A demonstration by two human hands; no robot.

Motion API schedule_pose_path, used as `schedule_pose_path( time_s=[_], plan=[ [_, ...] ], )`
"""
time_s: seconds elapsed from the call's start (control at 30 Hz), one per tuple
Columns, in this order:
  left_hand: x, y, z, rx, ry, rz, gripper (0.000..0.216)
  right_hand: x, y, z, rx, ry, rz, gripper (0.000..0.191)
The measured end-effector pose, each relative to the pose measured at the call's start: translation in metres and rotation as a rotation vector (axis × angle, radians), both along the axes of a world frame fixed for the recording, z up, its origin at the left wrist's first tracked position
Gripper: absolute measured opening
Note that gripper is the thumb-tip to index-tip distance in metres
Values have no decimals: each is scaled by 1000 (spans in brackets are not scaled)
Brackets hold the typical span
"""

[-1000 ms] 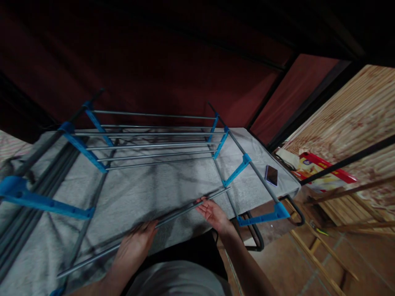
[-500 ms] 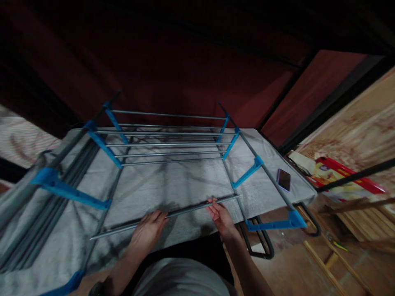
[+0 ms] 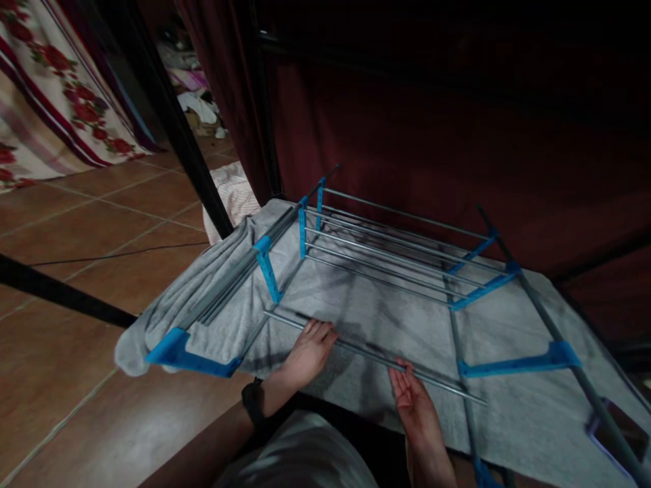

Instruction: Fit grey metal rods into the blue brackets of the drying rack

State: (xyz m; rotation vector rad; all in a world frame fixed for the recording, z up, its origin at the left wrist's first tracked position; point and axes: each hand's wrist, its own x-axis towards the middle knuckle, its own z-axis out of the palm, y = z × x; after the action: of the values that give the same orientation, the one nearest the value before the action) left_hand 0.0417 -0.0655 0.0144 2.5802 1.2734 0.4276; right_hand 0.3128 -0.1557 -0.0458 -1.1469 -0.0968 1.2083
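A thin grey metal rod (image 3: 363, 350) runs between my hands, sloping down to the right. My left hand (image 3: 310, 352) is closed over it left of its middle, palm down. Further right, my right hand (image 3: 413, 400) is turned partly palm up, with its fingertips closed on the rod. Beyond the rod stands a partly built rack with grey uprights and several crossbars (image 3: 391, 251) fixed into blue plastic brackets (image 3: 483, 295). Nearer blue brackets, on the left (image 3: 268, 268) and on the right (image 3: 519, 364), have no crossbar between them.
Several loose grey tubes (image 3: 228, 285) lie along the left side on a grey cloth (image 3: 386, 318) covering the table. A phone (image 3: 618, 437) lies at the right edge, partly behind an upright. Dark frame posts (image 3: 175, 122) stand at the left, over a tiled floor (image 3: 96, 264).
My view has turned to the left, showing the floor and a flowered curtain. The rod stays in both hands; its left end now sits farther from me than its right end.
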Motion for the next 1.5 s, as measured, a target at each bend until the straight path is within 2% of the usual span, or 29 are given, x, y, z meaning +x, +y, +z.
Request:
schedule_pose_path(
  time_s=[0.13, 0.2, 0.27, 0.37, 0.43, 0.5, 0.57, 0.63, 0.73, 0.83, 0.93, 1.0, 1.07, 1.17, 1.27, 1.37, 1.5],
  plan=[
    [-10, -3, 9, 243, -131, 76, 45, -9, 13, 12, 51, 45, -29, 24],
    [-14, -14, 11, 321, -192, 90, 41, -6, 16, 17, 64, 68, -40, 22],
    [-15, -27, 8, 314, -265, 75, 33, -1, 16, 19, 61, 88, -43, 19],
    [-10, -40, -3, 105, -380, 60, 26, 5, 13, 19, 27, 122, -57, 14],
    [-3, -41, -9, -102, -509, 83, 33, 3, 12, 21, 15, 127, -59, 12],
    [7, -37, -9, -290, -669, 131, 42, -7, 12, 25, 42, 105, -23, 15],
    [18, -30, 2, -414, -805, 161, 50, -23, 14, 31, 83, 97, 24, 19],
    [31, -24, 21, -483, -915, 169, 51, -40, 18, 40, 115, 152, 33, 19],
    [52, -20, 53, -509, -1067, 165, 42, -58, 28, 58, 126, 310, 3, 15],
    [73, -18, 76, -532, -1177, 106, 35, -64, 37, 80, 141, 393, 3, 12],
    [87, -16, 90, -590, -1234, 7, 41, -63, 42, 104, 194, 405, 27, 10],
    [89, -12, 101, -569, -1202, -60, 46, -63, 43, 118, 213, 430, 123, 11],
    [86, -6, 114, -481, -1127, -110, 47, -66, 42, 127, 212, 439, 279, 11],
    [76, 6, 138, -289, -957, -155, 47, -69, 38, 130, 191, 350, 467, 12],
    [68, 15, 153, -113, -768, -228, 42, -67, 34, 126, 191, 209, 476, 17],
    [66, 20, 147, -11, -599, -273, 39, -57, 32, 125, 213, 128, 365, 19],
    [64, 22, 115, 110, -312, -212, 36, -44, 31, 128, 258, -4, 162, 23]
  ],
)
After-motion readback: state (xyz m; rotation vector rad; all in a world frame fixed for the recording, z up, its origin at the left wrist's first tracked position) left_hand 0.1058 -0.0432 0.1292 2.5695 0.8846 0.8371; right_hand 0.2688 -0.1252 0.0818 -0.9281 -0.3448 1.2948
